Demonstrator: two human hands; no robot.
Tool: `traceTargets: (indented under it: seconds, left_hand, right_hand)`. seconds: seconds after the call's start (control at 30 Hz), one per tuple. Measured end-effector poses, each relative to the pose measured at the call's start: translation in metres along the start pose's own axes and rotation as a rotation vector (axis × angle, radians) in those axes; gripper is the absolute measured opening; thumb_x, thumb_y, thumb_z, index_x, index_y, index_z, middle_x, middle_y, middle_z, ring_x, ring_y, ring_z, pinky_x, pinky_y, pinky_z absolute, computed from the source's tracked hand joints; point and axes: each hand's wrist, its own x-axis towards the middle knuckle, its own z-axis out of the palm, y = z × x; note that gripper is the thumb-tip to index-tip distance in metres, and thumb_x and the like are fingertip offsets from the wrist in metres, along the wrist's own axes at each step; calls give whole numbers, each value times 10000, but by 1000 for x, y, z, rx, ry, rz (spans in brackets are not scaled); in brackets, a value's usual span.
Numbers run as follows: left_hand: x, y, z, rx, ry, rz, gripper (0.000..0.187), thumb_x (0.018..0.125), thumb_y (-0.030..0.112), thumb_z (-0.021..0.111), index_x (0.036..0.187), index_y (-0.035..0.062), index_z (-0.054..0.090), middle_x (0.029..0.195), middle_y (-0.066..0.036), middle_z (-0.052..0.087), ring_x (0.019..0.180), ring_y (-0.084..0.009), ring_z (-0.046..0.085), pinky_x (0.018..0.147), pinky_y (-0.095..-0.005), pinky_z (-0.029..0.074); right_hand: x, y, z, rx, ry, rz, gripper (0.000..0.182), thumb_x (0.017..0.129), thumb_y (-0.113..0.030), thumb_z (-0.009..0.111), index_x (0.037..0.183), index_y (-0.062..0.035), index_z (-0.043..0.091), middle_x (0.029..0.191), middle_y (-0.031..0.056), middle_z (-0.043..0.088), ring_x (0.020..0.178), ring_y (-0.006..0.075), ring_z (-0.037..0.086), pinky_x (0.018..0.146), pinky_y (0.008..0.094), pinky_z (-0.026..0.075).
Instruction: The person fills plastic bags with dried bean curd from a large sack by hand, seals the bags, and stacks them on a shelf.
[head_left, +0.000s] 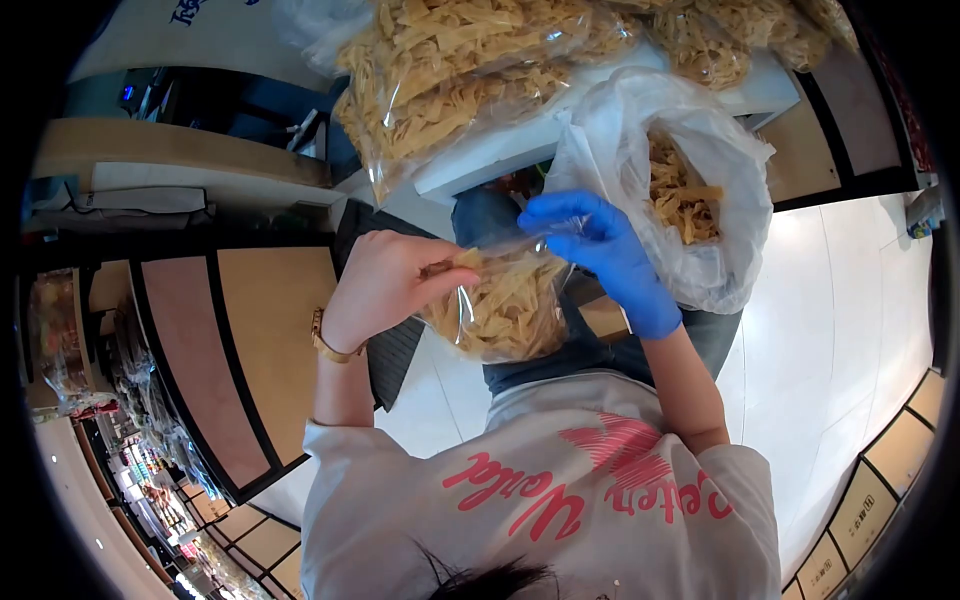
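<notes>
A clear plastic bag (510, 315) of pale yellow, ribbon-like dried strips sits over my lap between my hands. My bare left hand (400, 275), with a gold watch on the wrist, pinches the bag's left upper edge between thumb and fingers. On the other side, my right hand (605, 255) wears a blue glove, its fingers bent over the bag's upper right edge and closed on the film. Just beyond the glove stands a white plastic sack (735, 275), its mouth wide, with loose dried strips (685, 200) inside.
Several large filled clear bags (460, 60) are piled on a white table (480, 165) in front of me. A wooden-panelled counter (270, 340) stands at the left. Pale floor tiles (790, 350) show at the right, with boxes (860, 520) along the lower right edge.
</notes>
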Motion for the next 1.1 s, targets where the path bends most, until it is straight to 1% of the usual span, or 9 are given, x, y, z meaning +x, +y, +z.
traceTargets:
  seconds: [0.13, 0.33, 0.4, 0.6, 0.73, 0.8, 0.9, 1.03, 1.1]
  left_hand:
    - [4, -10, 20, -34, 131, 80, 238, 711, 187, 750, 840, 9, 658, 664, -119, 617, 560, -222, 594, 517, -278, 443]
    - [-1, -6, 32, -193, 269, 140, 276, 654, 169, 791, 805, -6, 639, 746, -128, 625, 650, -248, 604, 575, -293, 460]
    - [-3, -5, 28, -87, 279, 179, 284, 674, 257, 779, 804, 37, 656, 752, -85, 646, 661, -245, 621, 602, -304, 495]
    - [0, -4, 29, -54, 268, 235, 314, 651, 252, 785, 860, 58, 652, 783, -72, 644, 710, -249, 624, 619, -312, 494]
    - [-6, 11, 11, -51, 265, 240, 309, 643, 237, 783, 863, 68, 649, 773, -60, 637, 719, -237, 616, 617, -310, 491]
    - [-14, 7, -1, -42, 188, 207, 283, 646, 231, 779, 846, 76, 651, 754, -48, 629, 700, -227, 602, 604, -303, 485]
    - [-16, 9, 4, 38, 224, 321, 185, 677, 186, 748, 804, 86, 657, 697, -36, 611, 653, -216, 582, 566, -305, 468]
    - [-16, 8, 9, 65, 248, 359, 84, 721, 146, 703, 766, 92, 656, 657, -38, 596, 618, -219, 574, 544, -318, 457]
    - [-14, 5, 15, 60, 235, 337, 85, 728, 148, 696, 771, 89, 654, 661, -47, 598, 617, -227, 578, 547, -318, 458]
  right_hand:
    - [-11, 12, -7, 26, 23, 26, 205, 837, -24, 620, 1042, -17, 629, 947, 35, 661, 881, 109, 614, 794, 233, 479]
    - [-12, -18, -2, -402, -210, 79, 269, 803, -64, 663, 1071, -58, 634, 970, 45, 662, 872, 120, 613, 780, 247, 477]
    - [-11, -42, 7, -604, -170, -422, 291, 767, -92, 669, 1057, -86, 644, 994, 61, 657, 880, 186, 615, 771, 288, 487]
    - [-8, -43, 16, -1260, -485, -795, 312, 725, -148, 682, 1031, -99, 645, 1003, 66, 636, 858, 260, 609, 765, 339, 503]
    - [-13, -41, 10, -1349, -583, -644, 342, 753, -157, 671, 1088, -117, 618, 1068, 66, 609, 894, 271, 594, 794, 346, 493]
    - [-13, -45, 12, -1160, -485, -193, 391, 803, -209, 620, 1173, -122, 529, 1157, 34, 546, 897, 265, 579, 748, 365, 499]
    - [-14, -29, 10, -1083, -367, -431, 449, 809, -244, 630, 1223, -157, 481, 1204, 42, 486, 827, 281, 595, 709, 387, 506]
    - [-15, -18, 16, -711, -148, -406, 380, 797, -289, 643, 1149, -175, 557, 1049, 72, 570, 734, 299, 599, 660, 400, 501]
    - [-15, -18, 9, -1207, -324, -463, 266, 781, -222, 682, 1018, -107, 656, 876, 82, 649, 724, 253, 613, 654, 319, 488]
